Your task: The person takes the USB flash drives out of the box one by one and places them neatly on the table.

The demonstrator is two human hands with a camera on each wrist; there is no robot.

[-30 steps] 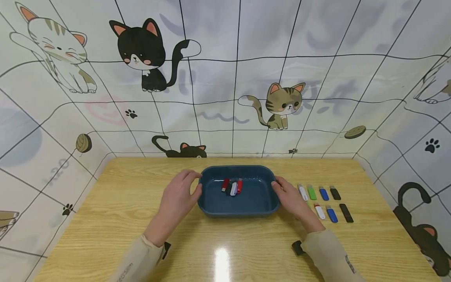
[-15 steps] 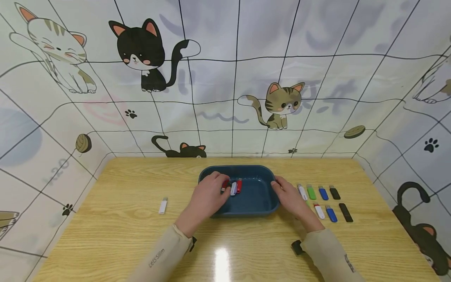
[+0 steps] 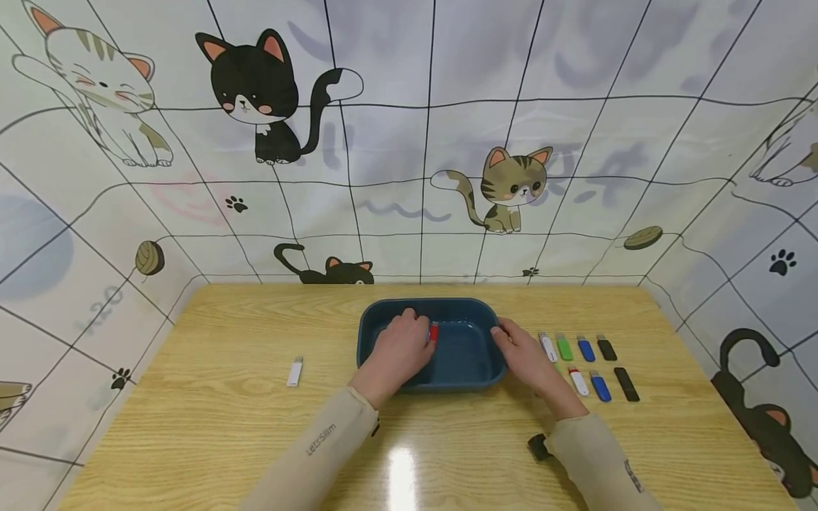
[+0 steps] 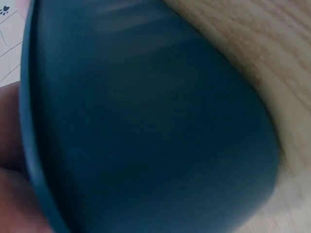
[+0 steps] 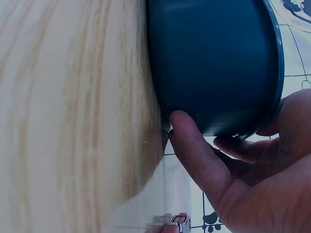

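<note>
A dark blue rectangular tray [image 3: 466,365] stands on the table. Inside it is my left hand [image 3: 397,349], its fingers reaching down over the USB sticks; the fingertips are hidden, so a grip cannot be made out. Beside those fingers a red USB stick [image 3: 434,331] shows. My right hand [image 3: 520,353] holds the tray's right end, thumb at the rim and fingers against the outer wall, as the right wrist view shows. The left wrist view is filled by the tray's near outer wall [image 4: 146,111], with blurred left fingers [image 4: 19,204] behind the rim.
A white USB stick [image 3: 295,372] lies alone on the wooden table [image 3: 217,426] at left. Right of the tray, several more lie in rough rows, among them a green one [image 3: 564,348] and a long black one [image 3: 627,384]. A cat-patterned sheet [image 3: 396,142] rises behind the table.
My left hand has moved right, from beside the tray's left end into the tray over the USB sticks, uncovering the white stick on the table. The right hand has stayed on the tray.
</note>
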